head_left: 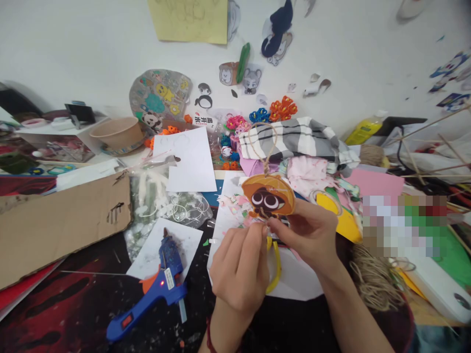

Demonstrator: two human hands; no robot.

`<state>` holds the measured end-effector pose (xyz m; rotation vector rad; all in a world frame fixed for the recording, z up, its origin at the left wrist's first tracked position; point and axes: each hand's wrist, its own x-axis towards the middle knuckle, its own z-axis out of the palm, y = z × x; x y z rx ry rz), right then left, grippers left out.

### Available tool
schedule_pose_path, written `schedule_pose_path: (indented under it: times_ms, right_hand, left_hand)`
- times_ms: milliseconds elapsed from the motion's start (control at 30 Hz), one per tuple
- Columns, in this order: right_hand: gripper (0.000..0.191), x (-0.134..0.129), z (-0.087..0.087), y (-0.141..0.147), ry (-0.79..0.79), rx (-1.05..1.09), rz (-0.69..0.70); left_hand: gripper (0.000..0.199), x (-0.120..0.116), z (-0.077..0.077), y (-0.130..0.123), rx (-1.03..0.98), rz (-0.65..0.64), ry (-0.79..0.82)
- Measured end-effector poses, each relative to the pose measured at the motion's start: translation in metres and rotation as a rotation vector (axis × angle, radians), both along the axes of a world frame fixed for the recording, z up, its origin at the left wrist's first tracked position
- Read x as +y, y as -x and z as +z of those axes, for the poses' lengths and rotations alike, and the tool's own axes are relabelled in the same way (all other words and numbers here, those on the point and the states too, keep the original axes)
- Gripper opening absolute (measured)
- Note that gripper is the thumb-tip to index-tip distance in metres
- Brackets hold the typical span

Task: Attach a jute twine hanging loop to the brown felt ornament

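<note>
My right hand point(312, 233) grips a flat cartoon ornament point(268, 193) by its right and lower edge. The ornament has an orange hat, a dark face and large white eyes, and a twine loop point(265, 159) rises from its top. Just below the face, the fingertips of my left hand point(241, 267) are pinched together against the ornament's lower part. What they pinch is hidden. Behind my fingers, the yellow handles of scissors point(274, 267) show over white paper. A blue glue gun point(162, 289) with a lit red light lies to the left of my left hand.
Corrugated cardboard point(66, 225) and a plastic bag with white cord point(165, 196) lie left. Paper scraps point(235, 208) cover the sheet behind my hands. On the right are coiled twine point(375, 282) and a white power strip point(430, 282). Checked cloth point(294, 139) sits against the wall.
</note>
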<state>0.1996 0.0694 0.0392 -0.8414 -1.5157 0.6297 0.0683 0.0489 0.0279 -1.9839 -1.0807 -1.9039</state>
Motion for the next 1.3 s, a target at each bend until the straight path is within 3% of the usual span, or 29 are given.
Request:
schedule_pose_path:
  times_ms: [1067,1300]
  right_hand:
    - [0.009,0.0012,-0.0052,0.0048,0.065,0.132,0.028]
    - [0.021,0.0031,-0.009,0.0044,-0.014,0.127,0.059]
  left_hand:
    - [0.013,-0.0001,0.0032,-0.0026,-0.087,-0.027,0.021]
    - [0.012,0.0,0.0017,-0.0021,-0.093,-0.04,0.023]
